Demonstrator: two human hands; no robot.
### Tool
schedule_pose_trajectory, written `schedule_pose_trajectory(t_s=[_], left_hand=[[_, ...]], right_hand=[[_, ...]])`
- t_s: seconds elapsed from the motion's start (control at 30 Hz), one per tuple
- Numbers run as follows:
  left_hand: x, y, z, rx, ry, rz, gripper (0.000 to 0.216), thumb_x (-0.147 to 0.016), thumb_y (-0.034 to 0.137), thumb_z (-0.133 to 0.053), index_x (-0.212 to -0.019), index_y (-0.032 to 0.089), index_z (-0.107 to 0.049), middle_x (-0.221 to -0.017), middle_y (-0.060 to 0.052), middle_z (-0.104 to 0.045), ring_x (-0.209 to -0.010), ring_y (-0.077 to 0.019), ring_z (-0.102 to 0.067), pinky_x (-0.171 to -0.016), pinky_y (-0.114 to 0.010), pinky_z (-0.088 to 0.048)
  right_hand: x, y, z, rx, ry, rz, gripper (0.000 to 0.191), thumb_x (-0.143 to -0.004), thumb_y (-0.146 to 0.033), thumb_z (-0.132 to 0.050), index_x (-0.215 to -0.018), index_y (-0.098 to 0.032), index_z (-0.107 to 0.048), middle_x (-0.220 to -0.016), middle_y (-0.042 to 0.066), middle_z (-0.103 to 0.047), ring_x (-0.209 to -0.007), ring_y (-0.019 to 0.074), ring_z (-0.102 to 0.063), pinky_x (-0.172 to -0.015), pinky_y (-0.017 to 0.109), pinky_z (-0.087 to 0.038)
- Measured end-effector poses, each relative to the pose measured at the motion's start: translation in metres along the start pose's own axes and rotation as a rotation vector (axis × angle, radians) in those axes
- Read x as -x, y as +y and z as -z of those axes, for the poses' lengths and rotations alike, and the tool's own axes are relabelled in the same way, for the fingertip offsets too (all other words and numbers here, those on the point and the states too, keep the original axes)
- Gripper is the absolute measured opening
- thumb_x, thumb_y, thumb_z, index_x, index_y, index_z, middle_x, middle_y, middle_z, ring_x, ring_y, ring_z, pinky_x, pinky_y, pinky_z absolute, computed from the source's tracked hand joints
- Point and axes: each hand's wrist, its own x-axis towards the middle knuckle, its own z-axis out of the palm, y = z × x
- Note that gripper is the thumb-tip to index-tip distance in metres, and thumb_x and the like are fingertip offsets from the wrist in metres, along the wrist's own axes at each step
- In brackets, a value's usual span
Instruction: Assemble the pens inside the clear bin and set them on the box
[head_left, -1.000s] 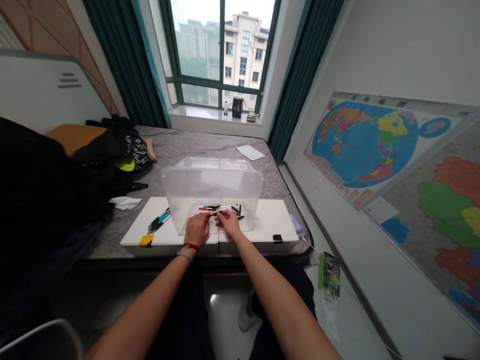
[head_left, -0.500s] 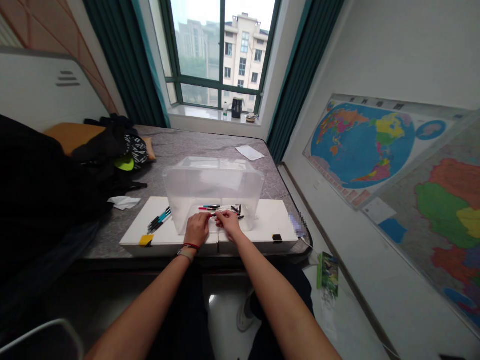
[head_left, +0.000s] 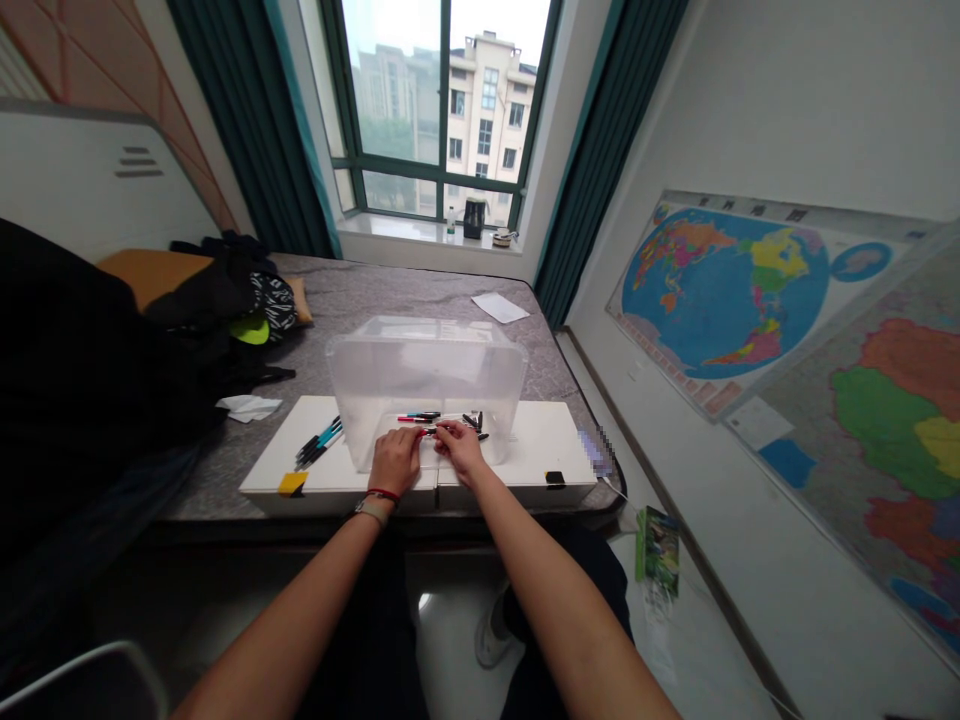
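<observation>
My left hand (head_left: 396,458) pinches one end of a slim pen (head_left: 430,432) with some red and black on it. At the pen's other end, the fingertips of my right hand (head_left: 459,450) are closed; they hide most of that end. Both hands are at the front of a clear plastic box (head_left: 427,370). Beyond my fingers lie a few pens (head_left: 418,415), red, blue and black. Several small black pen parts (head_left: 474,420) are just past my right hand, too small to make out singly.
The box stands on white cartons (head_left: 544,430) at the bed's edge. More blue and black pens (head_left: 319,442) lie on the carton at left. Dark clothes (head_left: 210,290) and a white tissue (head_left: 249,407) are on the left; a paper sheet (head_left: 500,307) lies farther back.
My right hand has shifted slightly to the right, and a little more of the pen shows between my hands. Otherwise the scene stays the same.
</observation>
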Motion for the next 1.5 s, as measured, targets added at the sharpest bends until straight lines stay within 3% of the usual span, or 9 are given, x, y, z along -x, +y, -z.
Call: schedule_pose_trajectory(t_s=[0.23, 0.4, 0.5, 0.73, 1.5], left_hand=[[-0.0012, 0.0063, 0.0058, -0.097, -0.038, 0.044, 0.028, -0.095, 0.036, -0.039, -0.098, 0.02, -0.061, -0.094, -0.01, -0.067, -0.091, -0.0261, -0.058, -0.078, -0.037, -0.036], [-0.0029, 0.0074, 0.0059, -0.084, -0.044, 0.043, 0.034, -0.096, 0.044, -0.038, -0.111, 0.023, -0.061, -0.097, -0.009, -0.067, -0.091, -0.0249, -0.059, -0.077, -0.036, -0.036], [-0.0028, 0.0054, 0.0046, -0.097, -0.056, -0.005, 0.034, -0.097, 0.039, -0.037, -0.118, 0.027, -0.06, -0.101, -0.009, -0.067, -0.093, -0.0246, -0.058, -0.08, -0.037, -0.036], [-0.0013, 0.0005, 0.0015, -0.1, -0.033, -0.008, 0.027, -0.093, 0.026, -0.041, -0.109, 0.024, -0.062, -0.101, -0.008, -0.066, -0.093, -0.0252, -0.057, -0.081, -0.039, -0.036], [-0.0002, 0.0017, 0.0003, -0.084, 0.046, 0.086, 0.027, -0.094, 0.027, -0.039, -0.107, 0.02, -0.062, -0.101, -0.008, -0.067, -0.092, -0.0247, -0.058, -0.078, -0.036, -0.036]], right_hand=[[0.0017, -0.0021, 0.002, -0.043, -0.019, -0.007, 0.039, -0.058, -0.032, -0.084, -0.089, -0.016, -0.067, -0.067, -0.004, -0.063, -0.058, 0.0079, -0.055, -0.061, 0.023, -0.047], [0.0015, -0.0026, 0.0012, -0.081, 0.016, -0.001, 0.036, -0.058, -0.034, -0.084, -0.085, -0.016, -0.067, -0.065, -0.004, -0.061, -0.055, 0.0071, -0.051, -0.06, 0.023, -0.047], [0.0005, -0.0019, 0.0011, -0.079, 0.011, -0.003, 0.036, -0.058, -0.037, -0.084, -0.081, -0.016, -0.067, -0.063, -0.003, -0.06, -0.053, 0.0072, -0.049, -0.057, 0.022, -0.045], [-0.0012, -0.0017, 0.0025, -0.165, 0.087, 0.008, 0.035, -0.062, -0.039, -0.082, -0.084, -0.017, -0.066, -0.066, -0.003, -0.06, -0.053, 0.0067, -0.048, -0.055, 0.021, -0.045], [-0.0048, -0.0005, 0.0078, -0.378, 0.175, -0.003, 0.021, -0.077, -0.031, -0.075, -0.092, -0.019, -0.067, -0.069, -0.002, -0.059, -0.057, 0.0072, -0.05, -0.057, 0.021, -0.046]])
